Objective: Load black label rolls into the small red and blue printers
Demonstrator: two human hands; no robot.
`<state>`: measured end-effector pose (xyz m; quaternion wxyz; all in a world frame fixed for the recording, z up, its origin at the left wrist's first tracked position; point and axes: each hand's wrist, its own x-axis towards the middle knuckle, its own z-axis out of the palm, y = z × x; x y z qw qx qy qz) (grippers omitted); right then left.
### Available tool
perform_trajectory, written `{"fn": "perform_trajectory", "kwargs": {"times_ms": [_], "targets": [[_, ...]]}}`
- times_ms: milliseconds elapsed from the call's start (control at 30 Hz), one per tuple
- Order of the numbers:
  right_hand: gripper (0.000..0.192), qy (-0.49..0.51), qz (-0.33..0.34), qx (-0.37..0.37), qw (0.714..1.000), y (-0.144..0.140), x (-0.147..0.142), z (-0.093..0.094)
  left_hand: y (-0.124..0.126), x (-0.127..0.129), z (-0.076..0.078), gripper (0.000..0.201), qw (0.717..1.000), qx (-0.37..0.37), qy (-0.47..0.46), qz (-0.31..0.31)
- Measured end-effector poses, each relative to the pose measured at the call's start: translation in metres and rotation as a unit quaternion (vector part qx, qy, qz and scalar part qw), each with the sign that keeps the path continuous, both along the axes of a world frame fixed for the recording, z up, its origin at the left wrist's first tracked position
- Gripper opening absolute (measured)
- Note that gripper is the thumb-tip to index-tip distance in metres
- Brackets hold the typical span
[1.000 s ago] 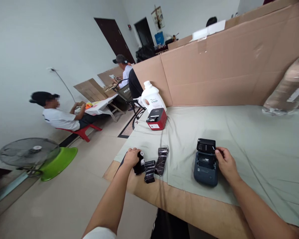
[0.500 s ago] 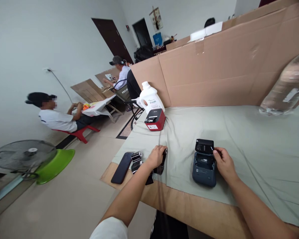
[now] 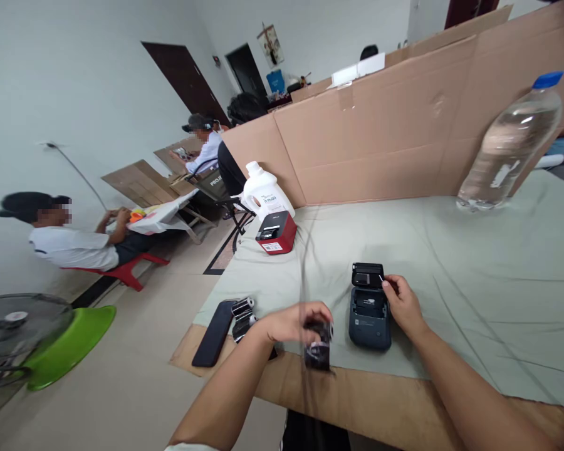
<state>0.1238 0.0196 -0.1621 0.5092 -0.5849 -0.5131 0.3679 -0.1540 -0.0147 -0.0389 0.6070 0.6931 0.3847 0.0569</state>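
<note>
My left hand (image 3: 297, 324) is closed round a shiny black roll with a pale core (image 3: 318, 357), raised near the table's front edge. A loose dark end hangs from its underside. To the right stands a small dark blue portable printer (image 3: 369, 326), its black lid (image 3: 367, 275) swung up and its paper bay exposed. My right hand (image 3: 404, 304) pinches the lid's right edge between thumb and fingers. Left of my left hand lie more black rolls (image 3: 243, 307), partly hidden by my wrist, beside a dark smartphone (image 3: 215, 335).
At the back left are a red and black box-shaped device (image 3: 282, 237) and a white jug (image 3: 264, 188). A cardboard partition (image 3: 366, 138) runs behind, with a large clear bottle (image 3: 512, 147) before it. People sit at other tables on the left; a fan (image 3: 19, 326) stands there.
My left hand has lifted the black roll from the cloth and brought it right, towards the printer. My right hand keeps its hold on the lid. The camera view has turned slightly right.
</note>
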Motion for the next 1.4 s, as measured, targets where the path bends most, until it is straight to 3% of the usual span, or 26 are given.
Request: {"fn": "perform_trajectory", "kwargs": {"times_ms": [67, 100, 167, 233, 300, 400, 733, 1033, 1233, 1400], "targets": [[0.043, -0.004, 0.000, 0.003, 1.000, 0.000, 0.000, 0.000, -0.005, 0.025, 0.015, 0.043, 0.984, -0.099, -0.034, -0.141], [0.043, -0.006, 0.000, 0.006, 1.000, 0.000, 0.000, -0.001, -0.005, 0.038, 0.020, 0.042, 0.983, -0.080, -0.028, -0.160], [0.042, -0.009, 0.003, 0.011, 1.000, 0.000, 0.000, -0.001, -0.002, 0.062, 0.021, 0.040, 0.992, 0.066, 0.012, -0.110], [0.042, -0.010, 0.004, 0.013, 1.000, 0.000, 0.001, -0.002, 0.005, 0.082, 0.014, 0.041, 0.976, 0.208, 0.044, -0.037], [0.042, -0.013, 0.004, 0.013, 1.000, 0.000, 0.001, -0.001, 0.012, 0.098, 0.002, 0.044, 0.962, 0.270, 0.050, -0.007], [0.041, -0.017, 0.001, 0.011, 1.000, 0.000, 0.001, 0.001, 0.021, 0.111, -0.012, 0.043, 0.954, 0.295, 0.057, -0.002], [0.039, -0.013, 0.003, 0.005, 1.000, -0.001, 0.001, 0.005, 0.031, 0.119, -0.021, 0.035, 0.897, 0.385, 0.217, -0.018], [0.040, -0.017, 0.004, 0.006, 1.000, -0.001, 0.001, 0.003, 0.029, 0.120, -0.015, 0.037, 0.908, 0.359, 0.207, -0.057], [0.040, -0.021, 0.006, 0.001, 1.000, 0.000, 0.001, 0.003, 0.029, 0.119, -0.024, 0.038, 0.901, 0.373, 0.217, -0.047], [0.041, -0.015, 0.006, 0.000, 1.000, 0.000, 0.001, 0.002, 0.028, 0.120, -0.037, 0.038, 0.911, 0.367, 0.188, 0.027]]}}
